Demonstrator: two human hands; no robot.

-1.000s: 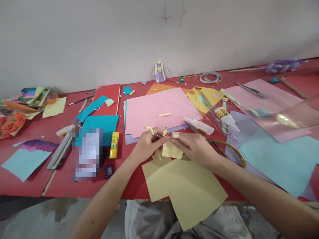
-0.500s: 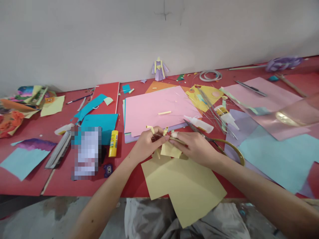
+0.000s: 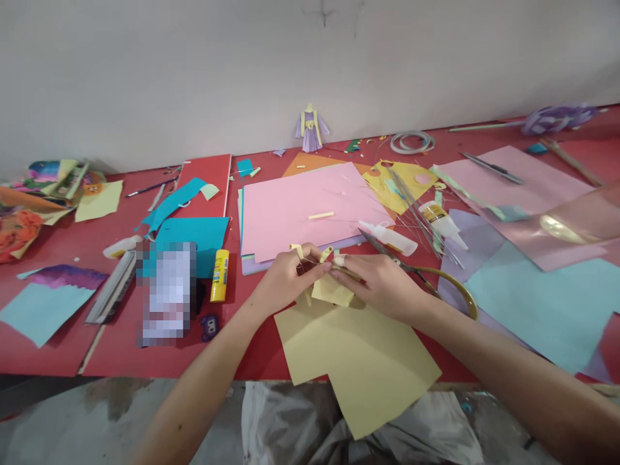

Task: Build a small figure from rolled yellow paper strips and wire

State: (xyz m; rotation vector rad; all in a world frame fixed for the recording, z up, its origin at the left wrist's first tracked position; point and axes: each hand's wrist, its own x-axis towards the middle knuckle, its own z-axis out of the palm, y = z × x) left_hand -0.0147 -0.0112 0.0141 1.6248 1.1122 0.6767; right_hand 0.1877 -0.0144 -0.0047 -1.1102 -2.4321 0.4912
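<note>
Nearly closed, hands [image 3: 285,274] [image 3: 382,281] pinch cream paper [image 3: 332,292]

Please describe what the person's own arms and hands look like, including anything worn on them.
The left forearm and right forearm show no sleeve, watch or bracelet; the left one bears a small dark spot. The left hand and right hand are ungloved. A whitish wrap, perhaps a bandage, covers part of one right finger.

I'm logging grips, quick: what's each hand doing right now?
Left hand: closed, holding small rolled yellow paper.
Right hand: closed, pinching at the same yellow paper; exact grip partly hidden.
</note>
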